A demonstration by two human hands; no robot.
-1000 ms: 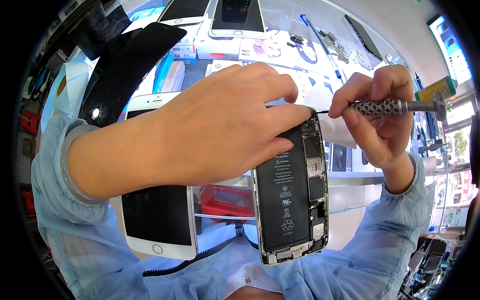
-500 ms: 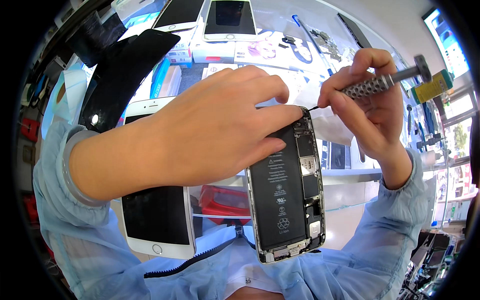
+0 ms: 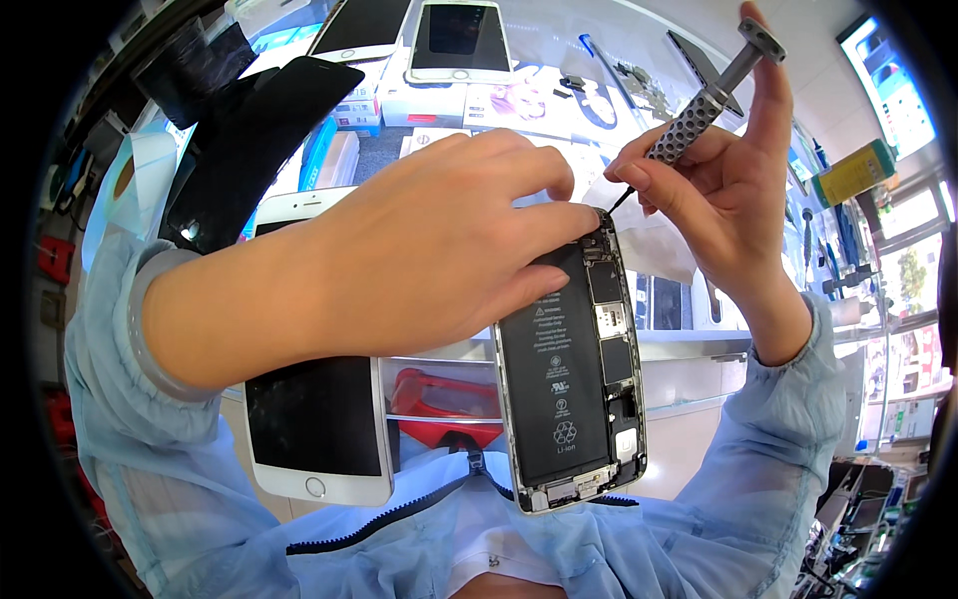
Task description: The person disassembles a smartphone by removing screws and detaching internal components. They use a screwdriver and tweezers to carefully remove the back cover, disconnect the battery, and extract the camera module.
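An opened phone (image 3: 554, 399), its black battery and circuit boards exposed, extends over the table edge toward me. My left hand (image 3: 469, 230) holds its upper end, index fingertip at the top right corner and thumb over the battery; the other fingers are partly hidden. Between the thumb and fingers of my right hand (image 3: 723, 185) is a slim grey screwdriver (image 3: 689, 128) with a perforated grip. The driver leans up and right, its tip at that same corner, while one finger points up beside its cap. Under my left forearm lies a white phone (image 3: 317, 429) with a dark screen.
Two white-framed phones (image 3: 459, 45) lie at the back on boxes. Black screen panels (image 3: 249, 150) and a tape roll (image 3: 140, 180) are at left. A blue pen (image 3: 609, 70) and small metal parts (image 3: 644, 90) lie far right. A red object (image 3: 439, 394) shows below the table edge.
My right hand has tilted the screwdriver more upright, its cap moving up and left, and one finger has stretched upward. My left hand stays at the opened phone, which has shifted slightly.
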